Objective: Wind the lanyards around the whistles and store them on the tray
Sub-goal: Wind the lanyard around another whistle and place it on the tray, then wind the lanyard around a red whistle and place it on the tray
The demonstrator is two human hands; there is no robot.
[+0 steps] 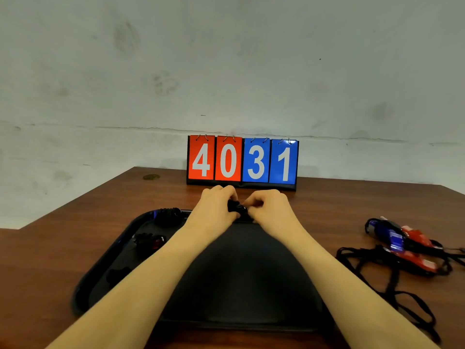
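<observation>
Whistle (236,209), dark and wound in black lanyard, sits pinched between left hand (216,210) and right hand (270,210), each grip curled on it, above the black tray's (100,280) far edge. 2 wound whistles (161,229) lie on the tray; loose ones (407,244) lie on the tabletop (63,235).

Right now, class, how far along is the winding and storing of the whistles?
Done: two wound whistles lie on the black tray. In hand: the left hand and right hand grip a dark whistle above the tray's far edge. Left: the red and blue whistles on the table, lanyards loose.
</observation>
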